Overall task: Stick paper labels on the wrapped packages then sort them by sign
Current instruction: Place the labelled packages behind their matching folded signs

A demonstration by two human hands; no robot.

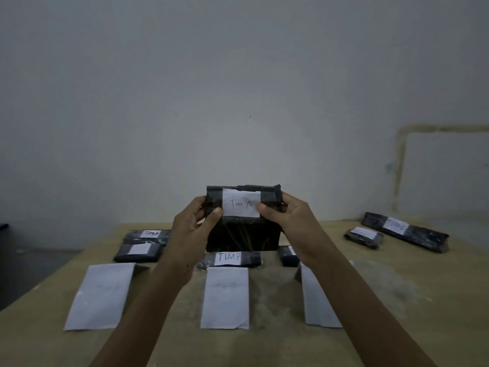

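Package: dark wrapped package (243, 235) held upright above the table (397, 300), white label (239, 201) reading "Tim A"
Left hand (193, 226): grips its left edge, thumb at the label's lower corner
Right hand (289, 221): grips its right edge, thumb on the label
Hard to read: faint writing on three paper signs (102, 295)

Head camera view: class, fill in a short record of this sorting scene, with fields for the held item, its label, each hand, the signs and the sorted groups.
held item: black package, raised above the table
label: white paper, reads "Tim A"
left hand: grips the package's left edge, thumb on the front
right hand: grips the right edge, thumb at the label's edge
signs: three white papers along the near side, writing unreadable
groups: left pair, middle pair, right pair, all labelled
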